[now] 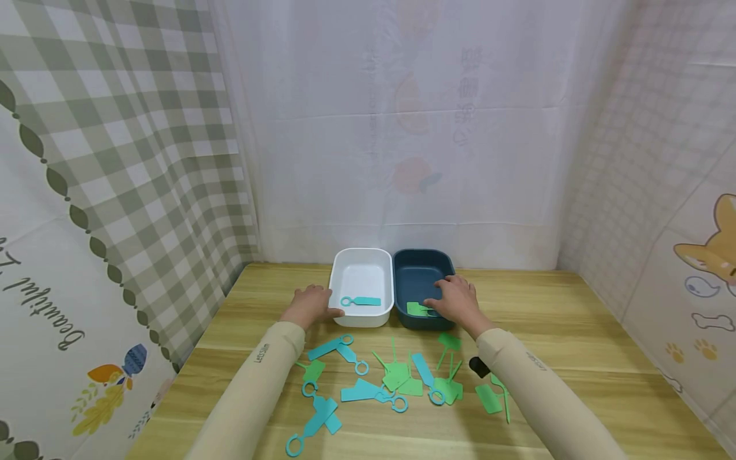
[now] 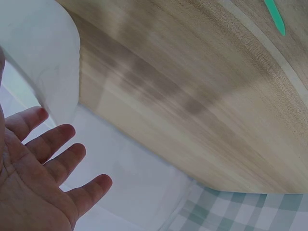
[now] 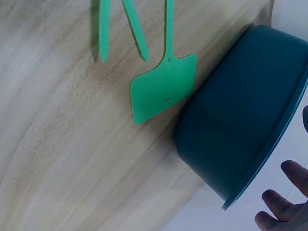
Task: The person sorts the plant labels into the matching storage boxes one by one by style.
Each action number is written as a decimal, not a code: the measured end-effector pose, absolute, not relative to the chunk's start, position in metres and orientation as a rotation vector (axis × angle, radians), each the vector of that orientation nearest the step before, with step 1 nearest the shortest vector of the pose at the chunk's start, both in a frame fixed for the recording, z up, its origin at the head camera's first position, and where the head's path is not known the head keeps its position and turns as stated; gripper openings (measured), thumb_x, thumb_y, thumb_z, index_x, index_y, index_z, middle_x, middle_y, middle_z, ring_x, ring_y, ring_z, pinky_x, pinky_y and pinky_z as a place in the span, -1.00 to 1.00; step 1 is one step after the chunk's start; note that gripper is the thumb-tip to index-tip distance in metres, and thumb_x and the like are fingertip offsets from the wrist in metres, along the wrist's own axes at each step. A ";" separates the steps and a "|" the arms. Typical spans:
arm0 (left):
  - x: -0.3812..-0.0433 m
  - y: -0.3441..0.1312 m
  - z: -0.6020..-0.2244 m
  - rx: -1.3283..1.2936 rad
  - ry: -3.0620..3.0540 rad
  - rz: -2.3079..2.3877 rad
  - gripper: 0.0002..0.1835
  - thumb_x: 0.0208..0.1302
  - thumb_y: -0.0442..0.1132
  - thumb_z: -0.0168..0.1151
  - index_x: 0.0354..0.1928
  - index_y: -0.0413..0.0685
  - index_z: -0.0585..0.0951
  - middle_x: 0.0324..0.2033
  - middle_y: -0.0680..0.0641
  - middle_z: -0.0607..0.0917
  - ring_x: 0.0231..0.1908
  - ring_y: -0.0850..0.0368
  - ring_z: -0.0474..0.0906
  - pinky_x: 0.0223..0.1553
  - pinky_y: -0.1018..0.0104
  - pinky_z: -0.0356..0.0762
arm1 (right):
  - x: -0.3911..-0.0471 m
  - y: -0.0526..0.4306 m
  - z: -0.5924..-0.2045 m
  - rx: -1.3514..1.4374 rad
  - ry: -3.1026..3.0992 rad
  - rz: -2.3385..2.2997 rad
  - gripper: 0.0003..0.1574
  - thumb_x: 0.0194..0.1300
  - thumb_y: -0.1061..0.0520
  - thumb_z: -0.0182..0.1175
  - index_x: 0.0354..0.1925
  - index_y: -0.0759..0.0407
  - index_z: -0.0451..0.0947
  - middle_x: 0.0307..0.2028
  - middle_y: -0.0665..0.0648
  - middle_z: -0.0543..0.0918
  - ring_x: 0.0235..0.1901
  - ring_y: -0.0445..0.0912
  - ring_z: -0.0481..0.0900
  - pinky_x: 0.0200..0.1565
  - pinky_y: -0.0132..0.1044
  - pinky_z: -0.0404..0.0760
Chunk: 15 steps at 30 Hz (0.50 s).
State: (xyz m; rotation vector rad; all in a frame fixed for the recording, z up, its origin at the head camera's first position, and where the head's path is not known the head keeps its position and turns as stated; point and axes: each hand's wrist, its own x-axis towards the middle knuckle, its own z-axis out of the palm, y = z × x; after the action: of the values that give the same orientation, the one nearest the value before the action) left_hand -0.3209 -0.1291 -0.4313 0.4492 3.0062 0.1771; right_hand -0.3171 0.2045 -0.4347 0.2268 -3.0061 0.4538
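Observation:
My left hand is beside the left wall of a white bin, its fingers spread and nothing in them in the left wrist view. Inside that bin lies a blue ring-ended tag. Over the right side of a dark blue bin hovers my right hand, fingers apart and holding nothing that shows. A green plant label lies in the dark bin below the fingertips. In the right wrist view another green label lies on the table close to the dark bin's wall.
Several blue ring-ended tags and green labels lie scattered and overlapping on the wooden table in front of the bins. A small black object shows by the right forearm. White and checked curtains enclose the table.

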 end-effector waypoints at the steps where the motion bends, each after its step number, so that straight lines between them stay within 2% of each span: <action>1: -0.321 -0.129 -0.432 0.451 3.006 0.177 -0.31 0.28 0.20 0.28 0.19 -0.23 0.54 0.14 -0.27 0.56 0.22 -0.24 0.40 0.21 -0.36 0.22 | -0.317 0.205 -0.435 0.231 -3.006 0.448 -0.25 0.29 -0.14 0.32 0.22 0.35 0.49 0.28 0.48 0.35 0.31 0.36 0.21 0.26 0.35 0.11; 15: -0.323 -0.132 -0.436 0.488 3.037 0.198 -0.32 0.27 0.22 0.28 0.13 -0.26 0.57 0.04 -0.28 0.60 0.13 -0.25 0.45 0.15 -0.33 0.28 | -0.303 0.210 -0.434 0.336 -2.978 0.351 -0.25 0.31 -0.12 0.31 0.27 0.33 0.45 0.30 0.47 0.34 0.32 0.34 0.23 0.22 0.36 0.19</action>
State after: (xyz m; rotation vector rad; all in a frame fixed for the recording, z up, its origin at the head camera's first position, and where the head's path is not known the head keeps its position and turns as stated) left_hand -0.3227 -0.1319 -0.4362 0.4882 3.0365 0.1977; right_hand -0.3035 0.2102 -0.4340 0.3360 -2.9775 0.3508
